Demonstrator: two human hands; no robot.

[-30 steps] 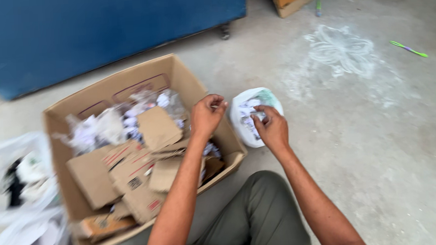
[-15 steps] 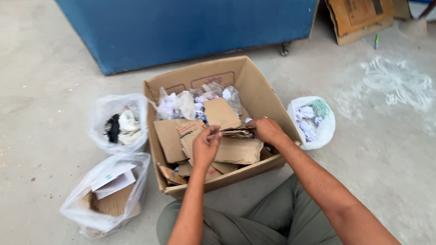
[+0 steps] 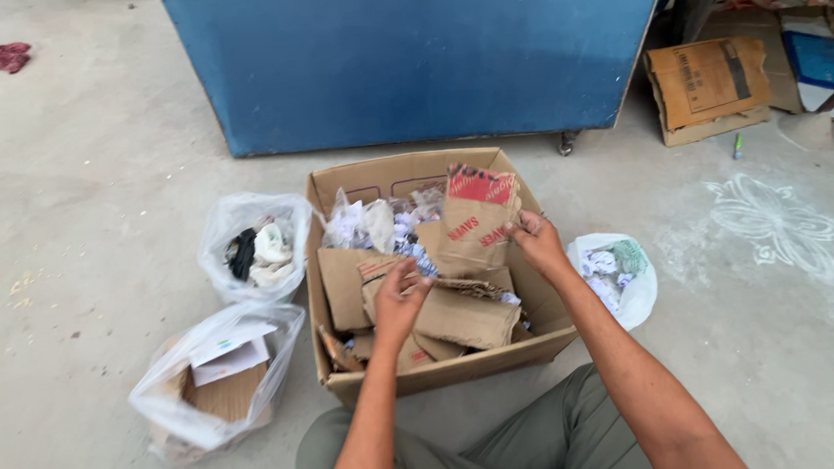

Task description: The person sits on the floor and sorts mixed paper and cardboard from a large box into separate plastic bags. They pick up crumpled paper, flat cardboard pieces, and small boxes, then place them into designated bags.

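Cardboard piece (image 3: 474,224) stands lifted over the box (image 3: 424,375), pinched by the right hand (image 3: 535,243); left hand (image 3: 397,302) rests spread on scraps. Lifting it straight up avoids snagging.

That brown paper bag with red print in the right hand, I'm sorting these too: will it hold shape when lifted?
The brown paper bag probably stays fairly stiff: it stands upright from the right hand. Likely light, pinched at one edge. Its creases suggest it bends easily.

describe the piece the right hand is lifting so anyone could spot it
In front of the big blue bin sits an open cardboard box. The right hand tilts up a brown cardboard piece at its back; unlike the plain scraps, its top is printed red.
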